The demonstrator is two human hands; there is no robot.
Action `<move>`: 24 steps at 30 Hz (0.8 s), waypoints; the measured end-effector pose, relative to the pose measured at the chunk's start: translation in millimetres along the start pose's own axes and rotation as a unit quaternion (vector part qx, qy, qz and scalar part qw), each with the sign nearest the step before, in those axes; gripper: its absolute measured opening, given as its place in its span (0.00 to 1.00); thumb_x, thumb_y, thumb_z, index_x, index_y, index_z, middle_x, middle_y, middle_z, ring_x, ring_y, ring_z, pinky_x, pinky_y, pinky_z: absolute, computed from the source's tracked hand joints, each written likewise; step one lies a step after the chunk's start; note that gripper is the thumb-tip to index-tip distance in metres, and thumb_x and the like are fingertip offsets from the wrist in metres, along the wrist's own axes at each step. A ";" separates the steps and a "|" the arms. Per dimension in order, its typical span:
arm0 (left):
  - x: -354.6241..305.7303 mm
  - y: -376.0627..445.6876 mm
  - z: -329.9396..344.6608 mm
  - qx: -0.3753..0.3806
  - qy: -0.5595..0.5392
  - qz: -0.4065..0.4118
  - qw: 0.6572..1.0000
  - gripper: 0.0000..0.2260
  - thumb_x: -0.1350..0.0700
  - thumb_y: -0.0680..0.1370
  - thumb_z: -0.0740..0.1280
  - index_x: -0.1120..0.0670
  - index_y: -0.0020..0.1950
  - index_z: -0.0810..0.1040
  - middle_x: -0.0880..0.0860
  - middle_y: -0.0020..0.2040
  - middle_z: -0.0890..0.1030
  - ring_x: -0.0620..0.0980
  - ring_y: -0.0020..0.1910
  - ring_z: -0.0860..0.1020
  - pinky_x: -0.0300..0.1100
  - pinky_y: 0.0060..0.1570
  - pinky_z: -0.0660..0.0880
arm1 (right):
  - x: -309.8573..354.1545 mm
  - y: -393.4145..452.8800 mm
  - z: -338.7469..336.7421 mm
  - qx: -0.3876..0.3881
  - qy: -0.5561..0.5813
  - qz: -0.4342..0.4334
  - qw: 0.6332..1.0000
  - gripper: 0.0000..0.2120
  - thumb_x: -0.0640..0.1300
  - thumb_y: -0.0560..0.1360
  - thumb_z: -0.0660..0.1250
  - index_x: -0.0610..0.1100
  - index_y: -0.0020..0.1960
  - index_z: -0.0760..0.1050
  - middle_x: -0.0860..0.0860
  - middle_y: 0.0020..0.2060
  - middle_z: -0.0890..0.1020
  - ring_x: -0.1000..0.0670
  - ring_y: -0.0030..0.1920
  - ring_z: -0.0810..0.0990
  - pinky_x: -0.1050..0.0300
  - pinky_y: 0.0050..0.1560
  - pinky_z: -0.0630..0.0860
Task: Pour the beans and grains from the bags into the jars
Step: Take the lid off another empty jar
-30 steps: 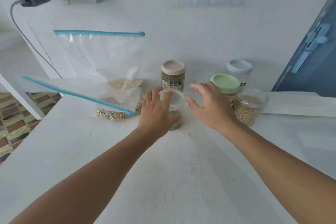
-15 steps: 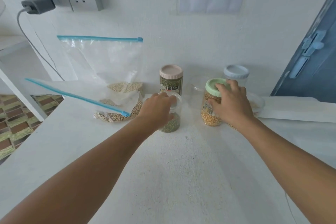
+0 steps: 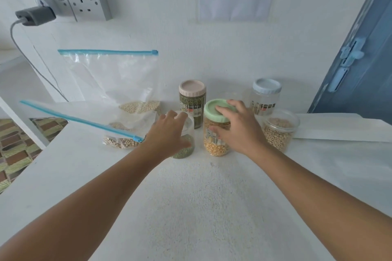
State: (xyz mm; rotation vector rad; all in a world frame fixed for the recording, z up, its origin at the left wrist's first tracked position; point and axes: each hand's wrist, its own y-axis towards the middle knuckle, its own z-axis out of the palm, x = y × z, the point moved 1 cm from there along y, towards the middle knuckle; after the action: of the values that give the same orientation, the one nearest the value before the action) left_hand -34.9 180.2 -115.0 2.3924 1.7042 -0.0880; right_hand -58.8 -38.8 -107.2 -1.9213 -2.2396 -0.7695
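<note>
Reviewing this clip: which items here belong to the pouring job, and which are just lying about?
Job: two zip bags of grain, green-lidded jar, open jar of green beans, pink-lidded jar, blue-lidded jar, lidless jar.
Lying about: charger, wall socket.

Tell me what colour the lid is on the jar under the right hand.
Pale green lid, on the corn jar gripped by the right hand; head view.
</note>
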 end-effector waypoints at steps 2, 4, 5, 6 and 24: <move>-4.8 -1.5 -2.2 -0.018 -0.070 0.006 0.997 0.48 0.44 0.72 0.79 0.52 0.83 0.55 0.56 0.79 0.62 0.58 0.78 0.62 0.56 0.76 0.64 | 6.2 1.1 4.5 0.006 0.028 -0.015 0.999 0.33 0.61 0.77 0.71 0.50 0.78 0.69 0.49 0.78 0.64 0.41 0.75 0.64 0.44 0.72 0.66; -12.8 -0.8 -8.1 -0.053 -0.081 0.041 0.994 0.52 0.44 0.72 0.80 0.52 0.85 0.50 0.54 0.81 0.59 0.57 0.80 0.57 0.55 0.79 0.58 | 5.3 1.5 7.4 0.026 0.084 -0.032 0.996 0.35 0.60 0.78 0.71 0.51 0.80 0.65 0.50 0.80 0.62 0.43 0.78 0.62 0.45 0.74 0.63; -17.7 -0.2 -11.4 -0.062 -0.072 0.064 0.993 0.52 0.44 0.72 0.80 0.52 0.85 0.50 0.54 0.82 0.58 0.56 0.81 0.56 0.55 0.80 0.56 | 2.4 1.3 7.3 0.042 0.132 -0.035 0.990 0.35 0.59 0.80 0.70 0.54 0.82 0.60 0.51 0.81 0.59 0.46 0.80 0.59 0.47 0.76 0.60; -23.0 0.9 -14.7 -0.066 -0.060 0.087 0.992 0.51 0.43 0.72 0.79 0.51 0.85 0.51 0.53 0.83 0.57 0.55 0.81 0.56 0.54 0.80 0.54 | -1.1 1.0 4.8 0.058 0.186 -0.031 0.980 0.36 0.57 0.81 0.68 0.56 0.83 0.55 0.54 0.83 0.57 0.50 0.81 0.55 0.49 0.78 0.57; -56.8 23.7 -19.5 -0.065 0.000 0.101 0.993 0.28 0.44 0.78 0.74 0.49 0.76 0.74 0.48 0.70 0.79 0.53 0.68 0.71 0.49 0.65 0.71 | -63.7 72.9 19.3 0.153 -0.228 0.011 0.962 0.39 0.56 0.81 0.67 0.56 0.84 0.48 0.48 0.82 0.58 0.38 0.78 0.61 0.36 0.77 0.60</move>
State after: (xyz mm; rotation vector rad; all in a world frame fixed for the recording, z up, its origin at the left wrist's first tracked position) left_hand -32.8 123.9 -83.5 2.4506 1.4111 0.0525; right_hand 28.0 -82.0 -125.7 -2.1176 -2.3834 0.0445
